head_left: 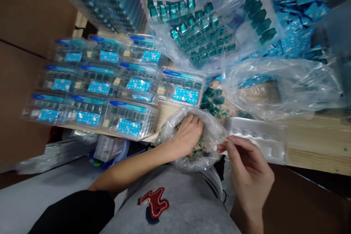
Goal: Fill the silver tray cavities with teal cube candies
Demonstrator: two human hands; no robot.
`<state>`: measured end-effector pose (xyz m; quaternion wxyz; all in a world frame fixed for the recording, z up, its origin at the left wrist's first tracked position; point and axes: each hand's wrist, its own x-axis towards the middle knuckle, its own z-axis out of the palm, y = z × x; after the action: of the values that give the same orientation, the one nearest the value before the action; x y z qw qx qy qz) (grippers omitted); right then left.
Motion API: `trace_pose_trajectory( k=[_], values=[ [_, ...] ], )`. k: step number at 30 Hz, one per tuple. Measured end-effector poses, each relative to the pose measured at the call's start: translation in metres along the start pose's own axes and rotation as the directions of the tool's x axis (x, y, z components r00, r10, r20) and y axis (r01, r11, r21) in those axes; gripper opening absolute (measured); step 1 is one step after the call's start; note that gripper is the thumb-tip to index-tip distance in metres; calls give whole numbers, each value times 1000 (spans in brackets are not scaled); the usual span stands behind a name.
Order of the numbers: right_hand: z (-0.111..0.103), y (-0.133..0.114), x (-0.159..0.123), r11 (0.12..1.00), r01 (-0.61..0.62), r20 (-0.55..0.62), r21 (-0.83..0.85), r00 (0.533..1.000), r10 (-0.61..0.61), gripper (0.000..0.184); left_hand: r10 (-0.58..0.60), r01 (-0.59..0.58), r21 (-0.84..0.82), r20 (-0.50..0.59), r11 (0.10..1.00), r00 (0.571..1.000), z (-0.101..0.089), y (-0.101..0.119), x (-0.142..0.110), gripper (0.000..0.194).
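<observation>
Clear plastic bag [214, 131]: crumpled, mouth open, small teal-and-tan pieces [197, 150] loose inside. Left hand [189, 135] is down in the bag on the pieces. Right hand [246, 161] pinches a pale green strip [225, 139] just right of the bag.

passable: bench [318, 146] wood right of the plastic tray [256, 139] | beyond the left hand [189, 135]: loose teal pieces [213, 98] block | left of the transparent bag [168, 135]: blister packs [128, 120] block | right hand [248, 164]: tray just beside, passage over it
</observation>
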<state>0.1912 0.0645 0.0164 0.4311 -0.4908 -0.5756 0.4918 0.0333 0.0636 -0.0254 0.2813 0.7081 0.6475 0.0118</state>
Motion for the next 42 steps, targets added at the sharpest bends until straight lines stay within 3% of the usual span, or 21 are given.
trace_pose_trajectory(
  k=[8,18,26,29,31,33,36,39,42],
  values=[
    [0,1,-2,1000,-2,-17,-1,1000,2,16,76,-79,-58,-42,995,996,13,-13,5,19],
    [-3,1,1,999,-28,-26,-46,999,26,13,126,-126,-34,6,991,992,-13,-10,-21,11],
    [-2,2,1,998,-36,14,-48,999,36,13,178,-178,-56,-14,982,984,3,-7,-16,11],
    [-1,1,2,998,-30,30,-58,999,32,13,207,-208,-80,-20,975,978,-10,-10,-28,14],
    [1,-1,4,998,-38,36,-50,999,40,14,189,-199,-188,-67,962,980,-25,-12,-40,15],
    [5,-4,5,998,-64,54,-21,996,65,14,108,-169,-421,-164,891,980,-42,-14,-51,14],
    [17,-10,4,996,-90,97,26,991,87,15,-47,-140,-735,-228,663,972,-60,-14,-64,11],
    [29,-16,0,999,-36,93,10,995,35,18,-159,-86,-875,-182,476,970,-64,-7,-71,11],
    [35,-21,-3,999,35,55,-33,998,-34,22,-262,-73,-915,-189,398,946,-58,-1,-74,12]
  ],
)
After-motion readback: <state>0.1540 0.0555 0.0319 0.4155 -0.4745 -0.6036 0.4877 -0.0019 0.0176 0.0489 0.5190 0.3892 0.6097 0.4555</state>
